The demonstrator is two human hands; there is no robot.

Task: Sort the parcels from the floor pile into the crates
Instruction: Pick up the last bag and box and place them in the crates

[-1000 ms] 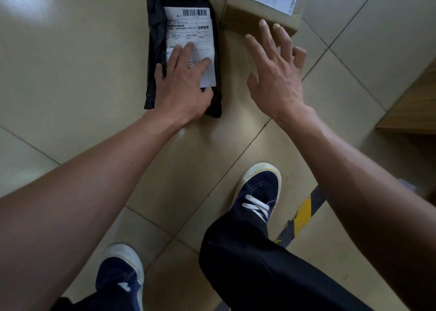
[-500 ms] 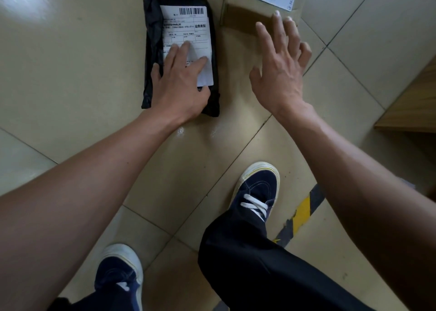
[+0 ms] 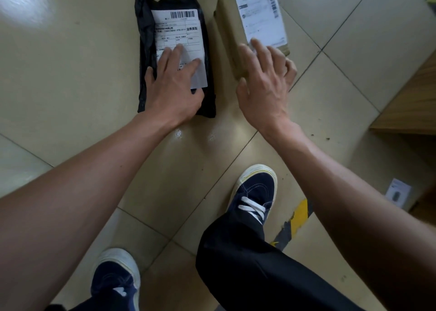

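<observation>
the left hand [image 3: 173,91] lies flat, fingers straight, on the black poly mailer [image 3: 174,58], covering the lower part of its white shipping label [image 3: 180,44]. just right of it the right hand [image 3: 264,84], fingers spread and straight, touches the near end of the brown cardboard box [image 3: 238,35] on the tiled floor [image 3: 70,75].

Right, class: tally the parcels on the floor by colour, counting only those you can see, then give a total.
Black: 1, the black bag parcel under the left hand
Brown: 1, the cardboard box parcel that the right hand reaches
Total: 2
</observation>
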